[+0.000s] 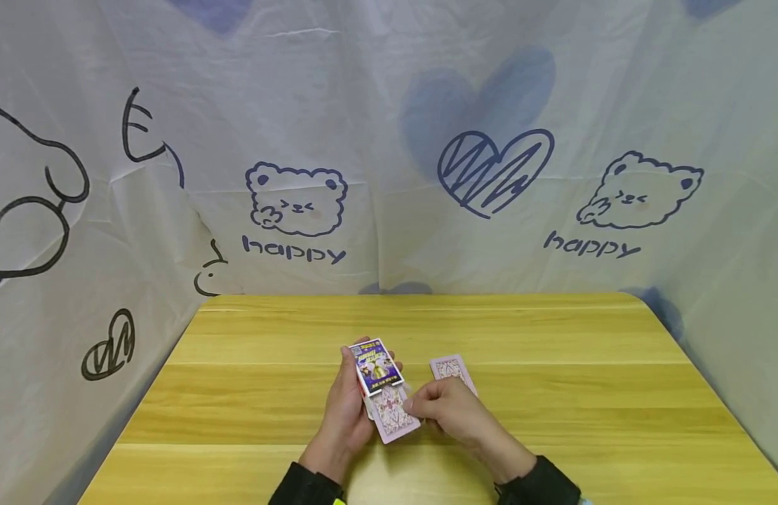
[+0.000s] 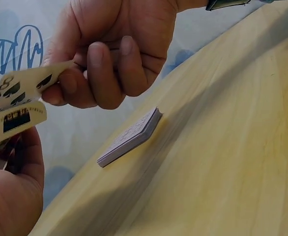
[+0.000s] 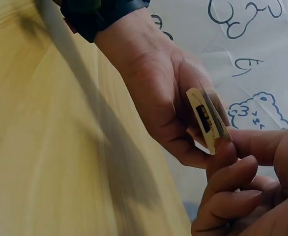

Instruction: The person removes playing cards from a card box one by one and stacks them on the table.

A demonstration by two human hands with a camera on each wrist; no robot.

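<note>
My left hand (image 1: 346, 407) holds a small card box (image 1: 377, 366) with a purple printed front and a white border. A playing card (image 1: 391, 415) with a pink patterned back sticks out of the box's near end. My right hand (image 1: 459, 414) pinches that card's right edge between thumb and forefinger. In the left wrist view the card's face (image 2: 23, 88) shows black spades beside the box's pale flap (image 2: 18, 124). How many cards are inside the box is hidden. A neat deck of cards (image 1: 450, 367), pink backs up, lies on the table just beyond my right hand.
The light wooden table (image 1: 578, 393) stretches out around both hands. Behind it and at the sides hangs a white cloth (image 1: 389, 126) with blue hearts and bear drawings. Dark sleeves cover both forearms.
</note>
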